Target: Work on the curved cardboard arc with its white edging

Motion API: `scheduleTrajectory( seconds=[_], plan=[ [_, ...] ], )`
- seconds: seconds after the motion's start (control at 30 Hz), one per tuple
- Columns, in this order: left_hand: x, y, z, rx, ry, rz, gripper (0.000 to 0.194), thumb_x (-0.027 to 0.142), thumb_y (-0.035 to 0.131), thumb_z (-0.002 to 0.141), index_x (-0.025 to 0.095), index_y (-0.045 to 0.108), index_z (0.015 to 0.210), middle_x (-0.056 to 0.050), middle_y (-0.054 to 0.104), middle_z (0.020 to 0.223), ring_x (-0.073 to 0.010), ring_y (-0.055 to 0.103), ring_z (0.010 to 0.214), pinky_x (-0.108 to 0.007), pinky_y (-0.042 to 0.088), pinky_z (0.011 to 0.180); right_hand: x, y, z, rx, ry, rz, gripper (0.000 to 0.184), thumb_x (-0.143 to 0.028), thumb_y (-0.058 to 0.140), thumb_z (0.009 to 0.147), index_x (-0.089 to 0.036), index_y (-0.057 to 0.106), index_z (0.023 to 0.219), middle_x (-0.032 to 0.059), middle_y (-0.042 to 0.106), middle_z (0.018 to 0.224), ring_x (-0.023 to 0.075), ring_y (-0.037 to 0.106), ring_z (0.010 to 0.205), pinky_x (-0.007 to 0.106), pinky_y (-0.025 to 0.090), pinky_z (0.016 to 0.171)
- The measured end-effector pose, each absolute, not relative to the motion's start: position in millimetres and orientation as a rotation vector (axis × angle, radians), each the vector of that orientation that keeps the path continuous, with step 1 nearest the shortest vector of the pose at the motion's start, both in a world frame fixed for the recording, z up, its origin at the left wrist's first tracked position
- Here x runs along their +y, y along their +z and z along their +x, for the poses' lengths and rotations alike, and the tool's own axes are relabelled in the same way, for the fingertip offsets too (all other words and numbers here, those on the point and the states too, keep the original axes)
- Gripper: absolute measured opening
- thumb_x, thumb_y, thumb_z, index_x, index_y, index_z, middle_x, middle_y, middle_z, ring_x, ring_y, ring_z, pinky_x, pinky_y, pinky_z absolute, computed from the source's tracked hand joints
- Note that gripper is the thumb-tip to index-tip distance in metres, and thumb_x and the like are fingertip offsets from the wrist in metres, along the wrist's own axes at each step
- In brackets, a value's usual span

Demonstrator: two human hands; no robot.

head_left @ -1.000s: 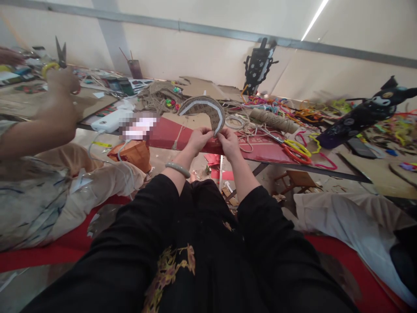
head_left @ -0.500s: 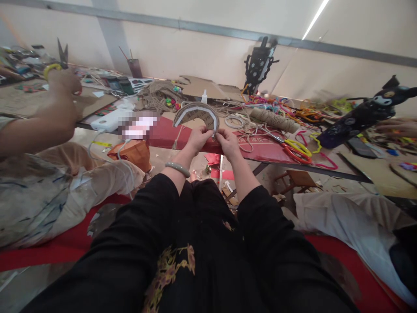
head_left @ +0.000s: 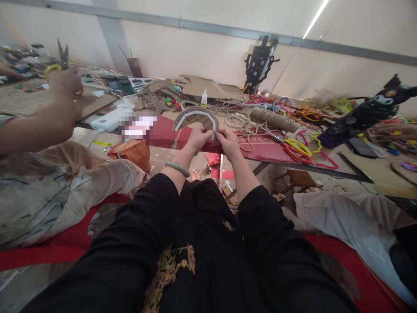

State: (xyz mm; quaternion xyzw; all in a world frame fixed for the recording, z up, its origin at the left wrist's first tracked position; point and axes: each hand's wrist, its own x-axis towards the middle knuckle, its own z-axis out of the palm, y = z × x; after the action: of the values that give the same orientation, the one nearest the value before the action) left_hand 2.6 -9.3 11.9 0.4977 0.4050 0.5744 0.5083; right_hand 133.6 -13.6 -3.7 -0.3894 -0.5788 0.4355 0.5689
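Both of my hands pinch one end of a curved cardboard arc (head_left: 194, 115) with a white inner band, held upright over the red sheet (head_left: 260, 148) at the table's near edge. My left hand (head_left: 199, 138), with a pale green bangle (head_left: 177, 168) on its wrist, grips the arc from the left. My right hand (head_left: 228, 142) grips it from the right, fingertips almost touching the left ones. My black-clad legs fill the lower frame.
A co-worker's hand (head_left: 63, 84) at left holds up scissors (head_left: 61, 54). On the table lie a glue bottle (head_left: 204, 98), a twine spool (head_left: 273, 119), yellow-and-red scissors (head_left: 295, 150), a black figure (head_left: 361, 115) and tangled pipe cleaners.
The cardboard arc has dropped lower and turned toward me in my hands. The glue bottle behind it is now uncovered. The co-worker's raised hand has shifted slightly.
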Motion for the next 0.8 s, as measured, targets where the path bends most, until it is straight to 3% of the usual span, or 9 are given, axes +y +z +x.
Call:
scheduleTrajectory(
  seconds=[0.57, 0.8],
  plan=[
    [-10.1, 10.4, 1.2, 0.983, 1.324, 1.299, 0.017, 0.022, 0.066, 0.059, 0.011, 0.070, 0.072, -0.001, 0.066, 0.064, -0.0133, 0.057, 0.066, -0.025, 0.043, 0.066, -14.5, -2.0, 133.0, -1.352, 1.010, -0.928, 0.030, -0.045, 0.067, 0.069, -0.019, 0.061, 0.080, -0.0034, 0.064, 0.064, 0.0110, 0.059, 0.057, 0.027, 0.050, 0.060],
    [-13.2, 11.9, 1.2, 1.000, 1.295, 1.336, 0.014, 0.023, 0.066, 0.060, 0.011, 0.069, 0.068, -0.001, 0.064, 0.061, -0.0131, 0.056, 0.063, -0.025, 0.042, 0.063, -8.1, -9.8, 135.1, -1.383, 0.945, -0.992, 0.021, -0.039, 0.064, 0.073, -0.019, 0.061, 0.080, -0.0022, 0.064, 0.065, 0.0133, 0.059, 0.060, 0.029, 0.050, 0.061]
  ],
)
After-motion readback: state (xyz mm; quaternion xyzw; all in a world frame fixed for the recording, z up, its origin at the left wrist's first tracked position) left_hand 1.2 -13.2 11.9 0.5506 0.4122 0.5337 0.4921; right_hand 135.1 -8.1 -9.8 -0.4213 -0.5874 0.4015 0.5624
